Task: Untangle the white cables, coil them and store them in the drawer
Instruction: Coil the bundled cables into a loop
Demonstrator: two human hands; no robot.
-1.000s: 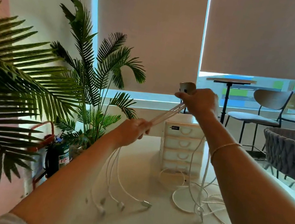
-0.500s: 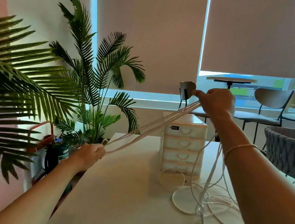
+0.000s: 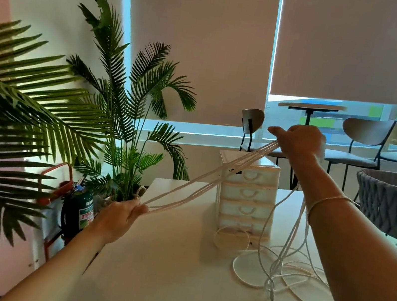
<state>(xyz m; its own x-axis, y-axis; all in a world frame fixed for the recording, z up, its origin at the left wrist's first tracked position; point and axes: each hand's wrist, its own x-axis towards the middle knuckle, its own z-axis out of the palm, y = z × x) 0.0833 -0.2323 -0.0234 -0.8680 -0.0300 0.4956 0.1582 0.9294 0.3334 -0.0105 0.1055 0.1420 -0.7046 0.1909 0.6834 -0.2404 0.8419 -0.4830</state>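
Thin, smooth white cables (image 3: pixel 209 182) run taut as a flat band of parallel strands, slanting from low left up to high right above the matte white table (image 3: pixel 165 276). The left hand (image 3: pixel 119 218) grips their lower end with curled fingers; the right hand (image 3: pixel 298 143) grips the upper end in a fist. Slack loops, perhaps knotted, trail onto the table beside a boxy plastic drawer unit (image 3: pixel 247 198).

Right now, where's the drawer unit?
Head view, right of centre: the white drawer unit stands on the table's far side, behind the stretched white cables, with loose cable loops at its base.
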